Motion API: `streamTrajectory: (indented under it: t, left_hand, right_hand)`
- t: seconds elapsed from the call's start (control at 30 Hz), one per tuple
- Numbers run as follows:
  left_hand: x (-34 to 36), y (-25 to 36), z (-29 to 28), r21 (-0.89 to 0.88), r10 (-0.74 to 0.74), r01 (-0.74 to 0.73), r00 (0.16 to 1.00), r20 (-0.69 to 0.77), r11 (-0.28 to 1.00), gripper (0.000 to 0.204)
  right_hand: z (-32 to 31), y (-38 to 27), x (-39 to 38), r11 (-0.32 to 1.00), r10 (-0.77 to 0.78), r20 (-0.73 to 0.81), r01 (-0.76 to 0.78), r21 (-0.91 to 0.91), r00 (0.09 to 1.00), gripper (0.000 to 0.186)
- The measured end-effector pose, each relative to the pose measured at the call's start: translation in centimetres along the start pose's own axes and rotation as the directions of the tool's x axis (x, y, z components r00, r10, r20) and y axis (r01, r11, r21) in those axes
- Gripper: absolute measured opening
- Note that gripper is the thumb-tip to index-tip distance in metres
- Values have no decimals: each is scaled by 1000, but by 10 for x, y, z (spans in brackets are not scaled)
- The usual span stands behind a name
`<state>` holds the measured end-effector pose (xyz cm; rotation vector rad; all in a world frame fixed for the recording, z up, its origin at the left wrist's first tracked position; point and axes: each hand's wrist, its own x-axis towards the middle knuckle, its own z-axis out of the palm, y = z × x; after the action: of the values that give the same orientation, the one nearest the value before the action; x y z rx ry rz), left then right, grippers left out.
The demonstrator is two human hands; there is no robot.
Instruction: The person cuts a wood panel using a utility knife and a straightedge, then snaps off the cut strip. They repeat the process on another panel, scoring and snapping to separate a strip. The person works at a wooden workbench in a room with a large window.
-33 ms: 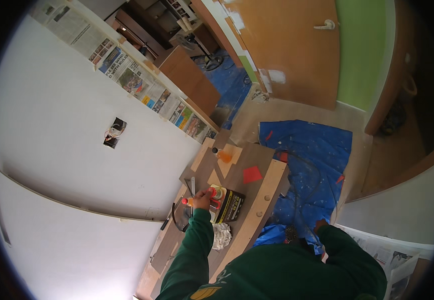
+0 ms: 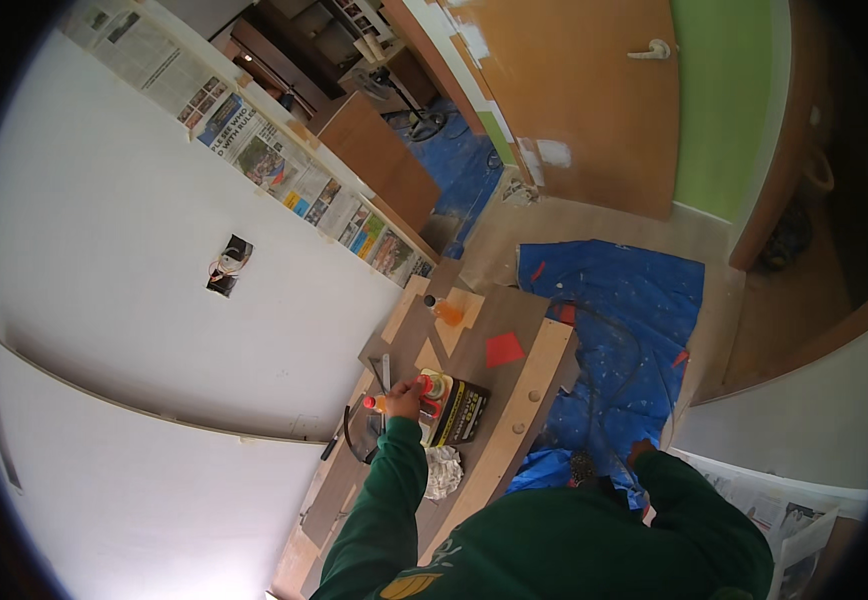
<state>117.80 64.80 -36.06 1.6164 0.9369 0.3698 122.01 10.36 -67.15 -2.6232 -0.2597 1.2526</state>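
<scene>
My left hand (image 2: pixel 406 399) reaches over the bench, its fingers closed at a red cap (image 2: pixel 426 383) on top of a dark rectangular can (image 2: pixel 468 412). A red carry handle (image 2: pixel 432 408) shows just beside the fingers. Left of the hand is an orange bottle with a red cap (image 2: pixel 372 402), partly covered by it. Nearer to me, a crumpled white cloth (image 2: pixel 444 473) lies against the can. My right hand (image 2: pixel 642 452) hangs low at the right, above the blue sheet; its fingers are mostly hidden, so whether it holds something cannot be made out.
A bottle of orange liquid (image 2: pixel 445 310) and a red square sheet (image 2: pixel 504 349) are farther along the wooden bench (image 2: pixel 514 410). Blue plastic sheeting (image 2: pixel 634 290) with a hose covers the floor to the right. An open wall box with wires (image 2: pixel 229 266) sits in the white wall.
</scene>
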Motion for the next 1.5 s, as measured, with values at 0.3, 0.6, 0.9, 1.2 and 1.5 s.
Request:
streamTrajectory:
  t: [0.3,0.6,0.9,1.2,1.5]
  left_hand:
    - [-5,-6,4,118,119,-118,993,0,986,29]
    - [8,24,-19,332,111,-204,954,280,921,34]
    - [-9,-5,0,243,10,7,998,-69,970,42]
    - [42,-27,-23,604,424,-470,876,230,643,28]
    - [30,16,-28,649,394,-527,848,355,549,41]
  right_hand:
    - [14,16,19,989,-105,-106,93,-118,989,44]
    - [-2,14,32,976,-110,-86,92,-199,990,44]
    - [1,37,44,885,-249,40,244,-396,968,41]
    - [-2,57,49,842,-239,86,251,-478,967,40]
    - [-31,47,72,760,-331,190,381,-526,924,44]
